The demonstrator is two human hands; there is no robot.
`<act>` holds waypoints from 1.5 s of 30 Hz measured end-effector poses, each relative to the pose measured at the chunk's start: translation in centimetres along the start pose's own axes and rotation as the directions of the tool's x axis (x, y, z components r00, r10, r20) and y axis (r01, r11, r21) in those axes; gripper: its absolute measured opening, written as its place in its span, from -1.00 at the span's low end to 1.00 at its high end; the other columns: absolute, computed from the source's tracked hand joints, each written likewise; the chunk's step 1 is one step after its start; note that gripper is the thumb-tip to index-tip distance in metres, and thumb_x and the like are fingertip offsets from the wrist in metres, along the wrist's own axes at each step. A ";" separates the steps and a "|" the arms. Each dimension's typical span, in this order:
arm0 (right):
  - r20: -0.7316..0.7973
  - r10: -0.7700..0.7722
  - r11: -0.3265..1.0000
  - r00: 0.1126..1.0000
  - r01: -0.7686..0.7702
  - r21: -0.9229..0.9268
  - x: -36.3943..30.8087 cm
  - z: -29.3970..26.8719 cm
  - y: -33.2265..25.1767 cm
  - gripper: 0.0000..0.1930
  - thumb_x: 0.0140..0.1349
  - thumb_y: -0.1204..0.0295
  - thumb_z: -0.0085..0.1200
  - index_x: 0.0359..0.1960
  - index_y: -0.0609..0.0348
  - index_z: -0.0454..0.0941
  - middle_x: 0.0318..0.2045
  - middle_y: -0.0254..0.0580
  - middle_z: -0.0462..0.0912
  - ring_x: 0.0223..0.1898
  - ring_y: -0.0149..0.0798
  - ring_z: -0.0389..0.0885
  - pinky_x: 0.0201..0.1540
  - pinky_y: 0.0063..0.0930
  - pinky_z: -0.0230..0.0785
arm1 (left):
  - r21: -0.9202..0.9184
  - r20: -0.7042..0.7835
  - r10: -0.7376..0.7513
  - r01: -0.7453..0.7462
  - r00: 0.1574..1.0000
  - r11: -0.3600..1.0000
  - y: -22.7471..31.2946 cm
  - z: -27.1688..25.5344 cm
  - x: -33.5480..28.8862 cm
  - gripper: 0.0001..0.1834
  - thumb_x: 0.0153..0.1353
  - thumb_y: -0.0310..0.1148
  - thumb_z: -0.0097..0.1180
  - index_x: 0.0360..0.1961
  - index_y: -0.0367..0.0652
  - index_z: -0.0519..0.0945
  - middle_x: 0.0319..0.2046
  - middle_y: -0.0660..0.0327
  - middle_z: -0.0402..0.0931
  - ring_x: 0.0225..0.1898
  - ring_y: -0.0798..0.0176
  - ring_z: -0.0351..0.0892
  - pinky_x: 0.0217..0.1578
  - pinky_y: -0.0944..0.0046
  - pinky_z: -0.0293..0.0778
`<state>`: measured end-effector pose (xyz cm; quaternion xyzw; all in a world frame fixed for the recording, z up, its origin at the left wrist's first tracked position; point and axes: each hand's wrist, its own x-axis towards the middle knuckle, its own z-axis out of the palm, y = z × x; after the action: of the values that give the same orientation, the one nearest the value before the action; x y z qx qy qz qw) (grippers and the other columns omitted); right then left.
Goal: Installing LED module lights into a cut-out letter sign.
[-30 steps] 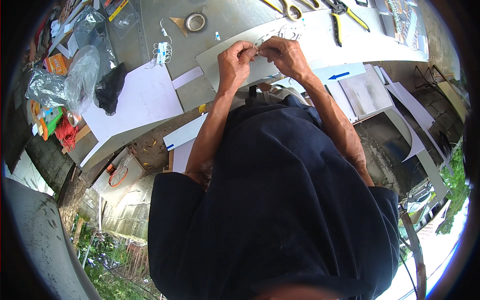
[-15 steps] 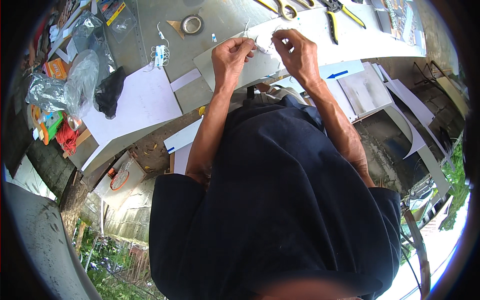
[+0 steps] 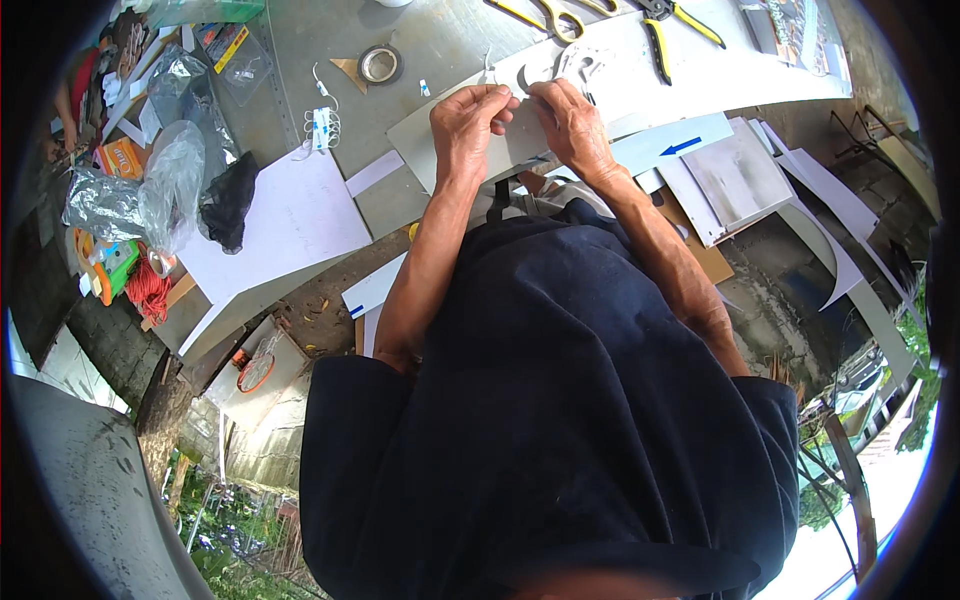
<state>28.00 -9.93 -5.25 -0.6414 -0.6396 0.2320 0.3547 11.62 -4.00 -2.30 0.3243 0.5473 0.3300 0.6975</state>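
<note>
Over the white and grey panel at the table's near edge, my left hand (image 3: 464, 128) is closed in a pinch, thumb against forefinger. Close to its right my right hand (image 3: 573, 127) pinches too, its fingertips near the left ones. Whatever lies between the fingertips is too small to make out. Just beyond my right hand lies a loose coil of white wire (image 3: 592, 62). A thin white lead (image 3: 489, 68) with a pale end stands beyond my left hand. To the left sits a bundle of white wire (image 3: 322, 128) with blue-and-white pieces.
Scissors (image 3: 566, 25) and yellow-and-black pliers (image 3: 656, 42) lie at the far right. A roll of black tape (image 3: 380, 65) rests left of my hands. Plastic bags (image 3: 170, 180) and red cord (image 3: 149, 294) crowd the left end. Another person's arm (image 3: 68, 112) shows at far left.
My right hand has moved left and nearer, closer to my left hand. The white wire coil, earlier between the hands, now lies beyond the right hand. The view has shifted slightly.
</note>
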 end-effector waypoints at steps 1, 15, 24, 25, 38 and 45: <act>-0.001 -0.002 1.000 1.000 0.002 0.003 0.4 -0.1 0.0 -0.79 0.27 0.52 0.21 -0.06 0.11 0.59 -0.28 -0.13 0.59 -0.19 0.03 0.69 -0.20 -0.14 0.56 | 0.002 -0.002 0.002 -0.002 1.000 1.000 -0.1 -0.4 -0.3 -0.83 0.26 -0.41 0.35 -0.23 -0.31 0.72 -0.35 0.11 0.76 -0.43 0.42 0.63 -0.40 0.41 0.48; 0.114 -0.111 0.986 0.987 0.096 0.136 -0.2 -0.5 0.9 -0.74 0.28 0.50 0.27 0.00 0.08 0.62 -0.19 -0.13 0.66 -0.16 0.01 0.70 -0.11 -0.20 0.59 | -0.057 -0.010 -0.117 0.116 0.993 0.992 -0.8 -1.5 -2.0 -0.83 0.26 -0.42 0.35 -0.20 -0.28 0.71 -0.33 0.10 0.75 -0.41 0.41 0.63 -0.43 0.41 0.48; 0.000 0.100 0.966 0.995 -0.097 0.240 -0.6 0.5 0.2 -0.77 0.23 0.54 0.31 -0.11 0.19 0.57 -0.24 -0.14 0.71 -0.20 -0.08 0.72 -0.13 -0.27 0.58 | -0.185 0.064 -0.217 0.226 0.974 0.956 0.0 -1.0 -0.4 -0.83 0.29 -0.39 0.28 -0.18 -0.27 0.70 -0.30 0.10 0.75 -0.39 0.40 0.62 -0.42 0.37 0.46; -0.033 0.044 0.978 0.998 -0.037 0.207 -0.7 0.6 0.5 -0.76 0.20 0.55 0.32 -0.13 0.19 0.57 -0.26 -0.15 0.71 -0.22 -0.08 0.71 -0.14 -0.27 0.56 | -0.221 0.086 -0.252 0.265 0.964 0.939 0.1 -0.9 -0.3 -0.84 0.30 -0.39 0.27 -0.18 -0.26 0.69 -0.30 0.10 0.74 -0.39 0.39 0.62 -0.41 0.35 0.46; -0.050 -0.064 0.996 0.997 0.067 0.061 -1.2 -1.0 0.8 -0.79 0.17 0.58 0.31 -0.15 0.16 0.69 -0.24 -0.16 0.73 -0.21 -0.08 0.70 -0.13 -0.27 0.55 | 0.633 -0.043 0.381 -0.270 0.924 0.725 1.2 -0.7 0.6 -0.79 0.29 -0.31 0.32 -0.29 -0.28 0.69 -0.45 0.21 0.69 -0.49 0.41 0.52 -0.43 0.35 0.45; 0.141 -0.051 0.984 0.989 0.026 0.174 -1.0 -1.8 1.4 -0.82 0.23 0.48 0.29 -0.13 0.11 0.70 -0.19 -0.18 0.72 -0.09 -0.06 0.70 -0.02 -0.24 0.55 | 0.693 0.549 0.545 -0.710 0.634 0.128 0.5 -1.2 4.0 -0.56 0.10 -0.42 0.42 0.06 0.04 0.71 -0.13 0.29 0.66 -0.08 0.12 0.57 -0.08 0.14 0.54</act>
<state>30.24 -11.09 -5.29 -0.5774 -0.6536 0.3254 0.3654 11.11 -0.34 -4.37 0.8540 0.3841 0.2344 0.2612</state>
